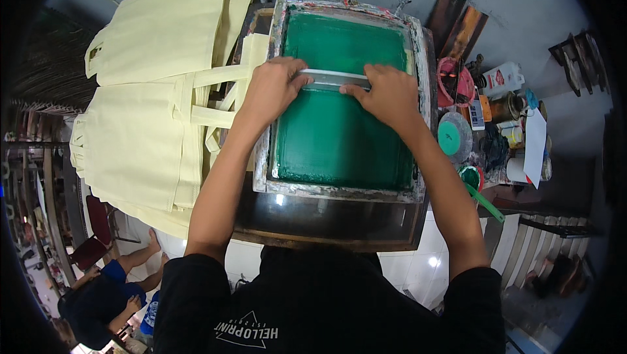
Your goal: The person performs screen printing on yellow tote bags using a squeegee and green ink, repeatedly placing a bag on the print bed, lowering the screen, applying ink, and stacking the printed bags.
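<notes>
A squeegee (333,78) with a pale, straight bar lies crosswise on a screen-printing frame (339,190). My left hand (273,89) grips its left end and my right hand (392,95) grips its right end, thumbs on the near side. Both hands are closed on it. Green mesh (346,138) fills the frame, with darker wet-looking ink along its near edge. The squeegee sits across the upper half of the mesh. A pale fabric strap (255,50) lies beside my left hand, partly under the frame. What lies beneath the mesh is hidden.
Stacked cream tote bags (144,138) crowd the left side. Beneath the frame is a dark glass-topped table (313,215). At right stand a pink tub (455,83), a bowl of green ink (454,137), a green-handled tool (486,202) and a white bottle (503,78). Another person (98,302) sits at lower left.
</notes>
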The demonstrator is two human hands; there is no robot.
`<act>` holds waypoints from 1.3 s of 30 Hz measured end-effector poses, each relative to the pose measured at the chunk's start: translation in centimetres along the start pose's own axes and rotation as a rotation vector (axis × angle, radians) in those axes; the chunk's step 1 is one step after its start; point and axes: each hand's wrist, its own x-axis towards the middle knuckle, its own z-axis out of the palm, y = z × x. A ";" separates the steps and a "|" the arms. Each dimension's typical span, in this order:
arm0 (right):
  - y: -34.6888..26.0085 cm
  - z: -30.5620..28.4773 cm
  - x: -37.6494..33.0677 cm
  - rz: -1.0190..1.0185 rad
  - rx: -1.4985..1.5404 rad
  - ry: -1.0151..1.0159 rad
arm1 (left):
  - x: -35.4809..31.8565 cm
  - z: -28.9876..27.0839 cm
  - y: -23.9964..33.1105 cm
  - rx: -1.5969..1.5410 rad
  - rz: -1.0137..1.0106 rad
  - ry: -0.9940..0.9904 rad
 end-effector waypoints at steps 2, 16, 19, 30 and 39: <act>-1.3 -1.1 -1.7 0.024 0.023 -0.040 | -1.8 -0.7 1.0 -0.007 -0.004 -0.027; -7.8 -2.8 -14.8 -0.024 -0.048 -0.023 | -15.3 -1.7 5.7 -0.039 0.014 -0.075; -8.2 -3.0 -16.3 -0.069 -0.055 0.043 | -17.8 -0.8 4.0 -0.221 0.057 -0.022; -7.3 -13.1 -10.9 -0.218 0.056 0.445 | -15.1 -3.7 5.0 -0.094 0.221 0.656; -4.3 -22.5 2.9 -0.166 -0.057 0.568 | -10.8 -3.3 -3.5 0.405 -0.125 0.058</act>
